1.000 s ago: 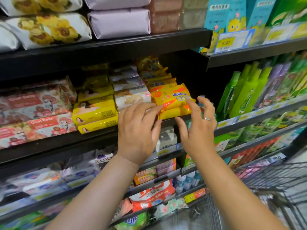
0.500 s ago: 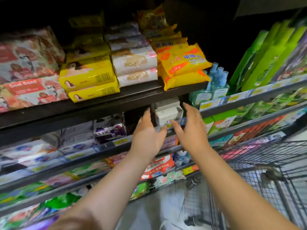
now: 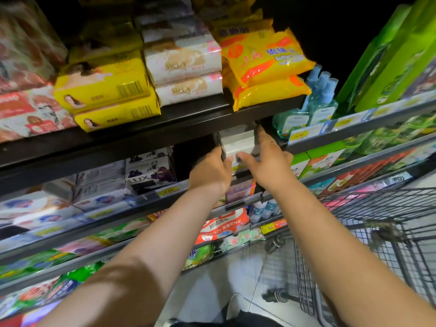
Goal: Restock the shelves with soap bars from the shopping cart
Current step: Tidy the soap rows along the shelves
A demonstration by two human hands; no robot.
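Two hands work the same spot: your left hand (image 3: 210,171) and right hand (image 3: 270,166) meet at a short stack of white soap boxes (image 3: 237,141), which sits on the second shelf (image 3: 101,212) just under the black shelf (image 3: 165,125).

Your right grip is wide. The forefinger lies straight along the right side of the stack and the thumb rests on its front. Your left grip I cannot tell, because its fingers go into the shadow at the left side of the boxes. It looks as if you are squaring or seating these boxes rather than carrying a new one.

As for progress, the black shelf looks well filled. It has yellow sulfur soap packs (image 3: 266,57) at its right end, white soap packs (image 3: 184,60) beside them and yellow soap boxes (image 3: 101,87) further left. A dark gap shows just left of the white boxes, so this slot probably takes more. No soap bars show in the visible part of the shopping cart (image 3: 377,208) on your right, so how much is left to stock cannot be judged.

Around you, purple Lux boxes (image 3: 151,177) stand left of the gap. Clear blue-green pump bottles (image 3: 317,107) and tall green bottles (image 3: 401,55) fill the shelving to the right. Price tags (image 3: 299,136) line the rails, the lighting is dim, and pale floor (image 3: 212,279) shows below.
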